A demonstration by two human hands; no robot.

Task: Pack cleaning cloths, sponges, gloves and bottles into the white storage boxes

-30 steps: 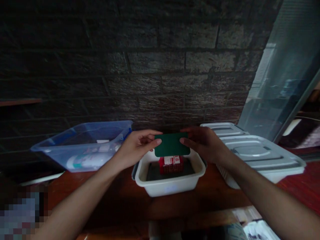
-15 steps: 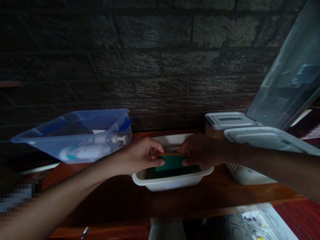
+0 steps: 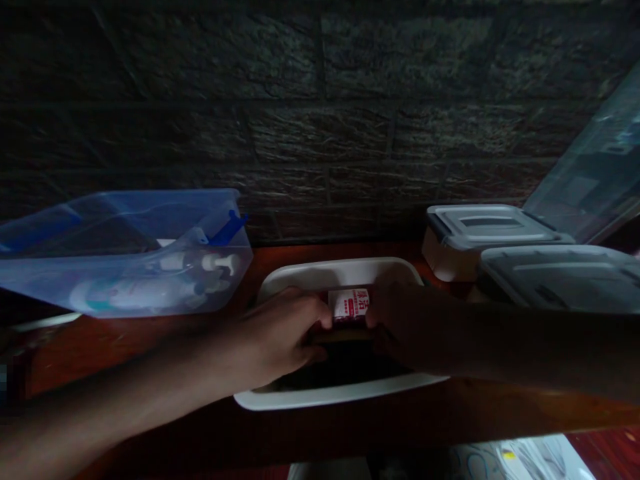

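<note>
Both my hands are inside a white plastic tub [image 3: 330,396], gripping a dark red item with a white label and red characters [image 3: 349,304]. My left hand [image 3: 287,330] closes on its left end, thumb near the label. On the other end is my right hand [image 3: 405,320], closed and deep in shadow. The item lies crosswise; its ends are hidden by my fingers, so whether it is a bottle or a box cannot be made out. A yellowish edge [image 3: 345,335] shows just below it. The tub's near inside is too dark to read.
At left stands a clear blue bin [image 3: 170,267] holding white pump bottles [image 3: 220,263]. Two lidded boxes, one small [image 3: 493,223] and one larger [image 3: 565,273], stand at right. A stone-block wall [image 3: 320,133] rises behind the wooden tabletop [image 3: 65,360].
The green piece with a yellow edge between my hands no longer shows; the red item with the white label now faces me. My view has shifted, and the tub appears larger.
</note>
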